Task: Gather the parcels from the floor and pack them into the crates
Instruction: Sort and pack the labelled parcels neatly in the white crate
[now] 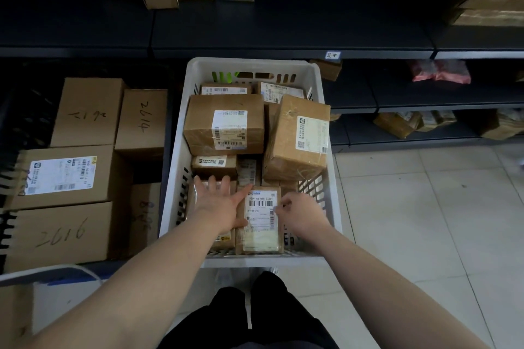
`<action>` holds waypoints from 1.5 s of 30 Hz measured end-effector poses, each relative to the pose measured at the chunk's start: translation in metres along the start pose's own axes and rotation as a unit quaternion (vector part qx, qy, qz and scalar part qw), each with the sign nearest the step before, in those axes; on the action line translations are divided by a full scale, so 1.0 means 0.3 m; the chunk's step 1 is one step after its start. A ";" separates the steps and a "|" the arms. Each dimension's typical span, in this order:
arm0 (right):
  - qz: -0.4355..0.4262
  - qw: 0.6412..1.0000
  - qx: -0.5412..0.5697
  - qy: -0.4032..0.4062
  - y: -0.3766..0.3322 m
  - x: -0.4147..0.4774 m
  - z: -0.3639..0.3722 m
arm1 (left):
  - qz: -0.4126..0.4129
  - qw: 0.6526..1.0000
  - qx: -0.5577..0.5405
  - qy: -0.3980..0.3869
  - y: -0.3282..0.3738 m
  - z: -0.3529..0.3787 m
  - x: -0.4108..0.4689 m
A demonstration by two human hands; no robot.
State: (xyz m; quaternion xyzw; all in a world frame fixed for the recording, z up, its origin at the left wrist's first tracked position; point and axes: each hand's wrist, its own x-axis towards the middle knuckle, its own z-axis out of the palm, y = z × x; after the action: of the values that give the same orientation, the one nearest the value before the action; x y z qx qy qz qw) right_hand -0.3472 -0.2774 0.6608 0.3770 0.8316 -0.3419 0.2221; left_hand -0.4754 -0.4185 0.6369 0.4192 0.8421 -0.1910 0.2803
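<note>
The labelled parcel [261,224] lies flat, label up, at the near end of the white crate [174,178]. The right hand [300,215] curls its fingers on the parcel's right edge, pinching it. The left hand [218,204] is open, fingers spread flat on the parcels just beside it in the crate's near-left corner. Deeper in the crate sit a large box [224,125] and a tilted box [297,136]. Left of the crate stand hand-numbered cartons [85,110], behind it a dark shelf [283,31], right of it the tiled floor [425,207]

Both arms fwd & down; L hand [219,207] flat, fingers [226,182] splayed; R hand [302,218] fingers curled.
</note>
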 end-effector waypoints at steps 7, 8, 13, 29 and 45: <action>-0.161 0.955 -0.062 0.243 -0.064 -0.090 -0.301 | 0.004 1.000 -0.010 0.022 0.000 0.005 -0.015; -0.161 0.954 -0.096 0.233 -0.073 -0.068 -0.341 | 0.002 1.000 -0.009 0.024 0.001 0.004 -0.016; -0.124 0.947 -0.276 0.112 -0.109 0.090 -0.463 | -0.007 1.000 -0.004 0.017 0.006 -0.006 -0.018; -0.202 0.920 -0.335 -0.001 -0.148 -0.084 -0.516 | -0.011 0.999 -0.037 -0.004 0.009 -0.017 -0.025; -0.242 0.762 -0.593 -0.095 -0.188 -0.122 -0.216 | -0.019 1.000 -0.018 -0.009 0.014 -0.016 -0.035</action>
State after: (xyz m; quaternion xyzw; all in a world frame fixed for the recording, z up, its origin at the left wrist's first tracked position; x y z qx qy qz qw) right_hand -0.3759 -0.2742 0.7497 -0.0780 0.9069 0.1425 0.3888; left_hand -0.4685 -0.4198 0.6467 0.3960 0.8507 -0.1850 0.2921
